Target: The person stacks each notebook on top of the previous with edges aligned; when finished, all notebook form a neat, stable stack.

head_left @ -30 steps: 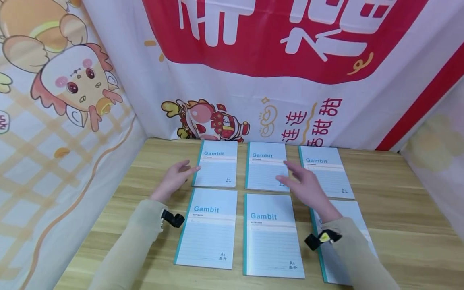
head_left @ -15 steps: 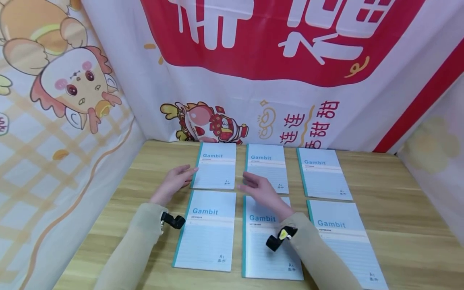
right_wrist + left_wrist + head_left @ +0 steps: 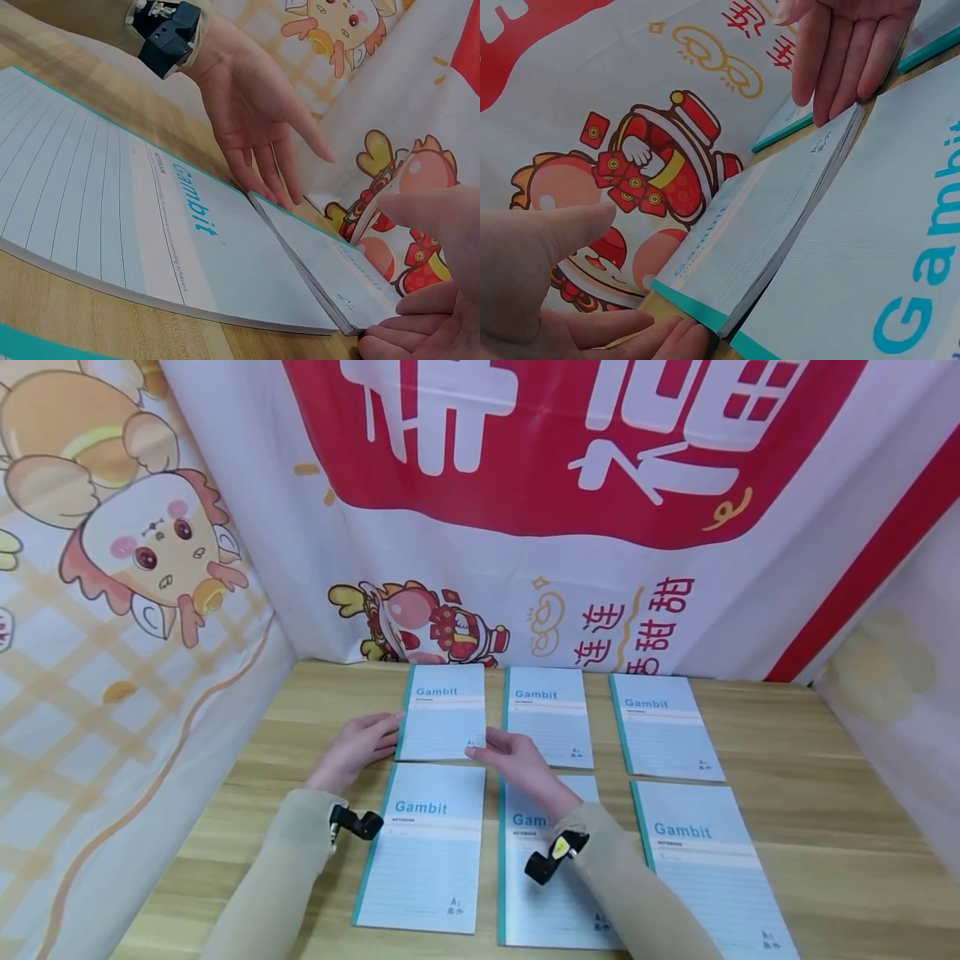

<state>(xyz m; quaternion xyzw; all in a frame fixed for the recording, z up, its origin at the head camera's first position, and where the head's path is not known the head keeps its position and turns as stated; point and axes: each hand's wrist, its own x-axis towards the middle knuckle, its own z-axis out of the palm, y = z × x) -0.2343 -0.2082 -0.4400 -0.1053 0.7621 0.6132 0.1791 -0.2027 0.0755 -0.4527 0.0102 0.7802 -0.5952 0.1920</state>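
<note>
A light-blue "Gambit" notebook (image 3: 442,718) with a teal spine lies flat at the back left, between both hands. My left hand (image 3: 356,750) is at its spine side, fingertips right at the edge. Along the opposite edge is my right hand (image 3: 521,768), its thumb over the lower right corner of the cover. In the left wrist view, the right hand (image 3: 847,52) shows straight fingers beside the notebook's corner. The right wrist view has the left hand (image 3: 255,120) with fingers extended down to the spine edge. Just in front lies a matching notebook (image 3: 427,852).
More matching notebooks lie in two rows on the wooden table (image 3: 780,793): one at back middle (image 3: 551,714), one at back right (image 3: 663,727), one at front right (image 3: 712,860). My right forearm crosses the front middle notebook (image 3: 551,893). Printed cloth (image 3: 555,552) hangs behind.
My right hand has swept left from over the back middle and right notebooks to the back-left notebook's right edge. My left hand has closed slightly toward its spine. The view has tilted up a little.
</note>
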